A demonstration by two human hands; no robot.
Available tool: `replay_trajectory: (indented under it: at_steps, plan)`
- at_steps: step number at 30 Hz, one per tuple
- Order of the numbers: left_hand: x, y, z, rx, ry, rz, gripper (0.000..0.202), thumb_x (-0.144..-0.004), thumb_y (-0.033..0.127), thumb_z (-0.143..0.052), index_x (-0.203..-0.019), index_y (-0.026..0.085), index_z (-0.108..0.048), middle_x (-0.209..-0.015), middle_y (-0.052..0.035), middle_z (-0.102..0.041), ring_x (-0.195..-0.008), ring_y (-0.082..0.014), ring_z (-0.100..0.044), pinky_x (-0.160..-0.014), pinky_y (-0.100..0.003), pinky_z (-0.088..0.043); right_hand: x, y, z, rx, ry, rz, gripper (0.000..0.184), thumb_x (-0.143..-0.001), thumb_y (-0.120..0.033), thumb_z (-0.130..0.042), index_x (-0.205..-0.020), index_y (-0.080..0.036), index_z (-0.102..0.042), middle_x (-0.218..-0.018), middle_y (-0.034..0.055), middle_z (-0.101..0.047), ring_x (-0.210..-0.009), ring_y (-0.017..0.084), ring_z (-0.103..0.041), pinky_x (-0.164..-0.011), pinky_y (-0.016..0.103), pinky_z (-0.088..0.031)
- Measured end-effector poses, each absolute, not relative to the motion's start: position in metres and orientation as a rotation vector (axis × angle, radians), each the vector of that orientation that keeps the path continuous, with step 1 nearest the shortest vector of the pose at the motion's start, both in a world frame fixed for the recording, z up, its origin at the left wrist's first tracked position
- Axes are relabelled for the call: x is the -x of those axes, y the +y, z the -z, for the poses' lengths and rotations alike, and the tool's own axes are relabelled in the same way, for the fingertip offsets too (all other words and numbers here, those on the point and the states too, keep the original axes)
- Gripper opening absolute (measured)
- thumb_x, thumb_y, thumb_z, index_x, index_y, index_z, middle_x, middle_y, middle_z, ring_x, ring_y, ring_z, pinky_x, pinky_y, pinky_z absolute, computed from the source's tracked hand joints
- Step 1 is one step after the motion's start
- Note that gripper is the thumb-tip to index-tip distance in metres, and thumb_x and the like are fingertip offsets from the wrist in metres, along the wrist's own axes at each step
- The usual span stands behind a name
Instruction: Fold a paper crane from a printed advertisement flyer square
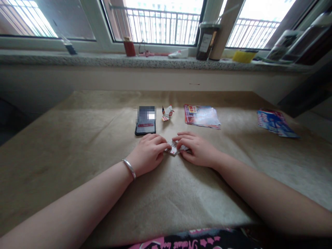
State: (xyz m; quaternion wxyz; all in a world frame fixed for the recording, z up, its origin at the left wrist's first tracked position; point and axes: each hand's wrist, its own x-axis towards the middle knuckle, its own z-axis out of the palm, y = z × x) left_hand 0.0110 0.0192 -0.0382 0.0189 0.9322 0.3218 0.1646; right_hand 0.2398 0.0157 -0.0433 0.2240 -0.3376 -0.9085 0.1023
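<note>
A small folded piece of printed paper (174, 148) lies flat on the tan table (77, 145), pinched between both hands. My left hand (148, 154), with a silver bracelet at the wrist, presses its fingertips on the paper's left edge. My right hand (195, 148) holds down the right side, its fingers covering part of the paper. Just beyond the hands lies a dark phone (145, 121), and beside it a finished folded paper figure (167, 112).
A stack of printed flyers (201, 116) lies at the far middle right, another flyer (275, 123) further right. The windowsill (103, 60) behind the table carries a red cup (129, 46), a dark jar (205, 42), a yellow item (244, 56) and bottles.
</note>
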Motion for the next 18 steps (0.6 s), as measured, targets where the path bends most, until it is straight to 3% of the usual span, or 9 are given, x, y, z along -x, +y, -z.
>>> replay_trajectory:
  at_steps: [10,18]
  plan:
    - [-0.0141,0.0157,0.0332,-3.034,0.807,-0.453,0.029,-0.086,0.020,-0.046,-0.110,0.027,-0.061,-0.108,-0.0034,-0.062,-0.104,-0.0209,-0.050,-0.090,-0.037,-0.039,-0.2396,0.0178,0.0447,0.999,-2.505,-0.356,0.016,-0.076,-0.013,-0.055,-0.089,-0.021,-0.060,-0.120,0.0046,-0.062,-0.121,0.021,-0.046,-0.102,0.041,-0.040]
    - [-0.0141,0.0132,0.0299,-3.047,0.834,-0.472,0.024,-0.088,0.023,-0.047,-0.104,0.028,-0.064,-0.108,-0.0020,-0.063,-0.106,-0.0208,-0.052,-0.090,-0.037,-0.039,-0.2416,0.0228,0.0485,1.039,-2.441,-0.266,0.017,-0.078,-0.011,-0.053,-0.091,-0.019,-0.060,-0.103,0.0066,-0.065,-0.105,0.021,-0.053,-0.095,0.038,-0.043]
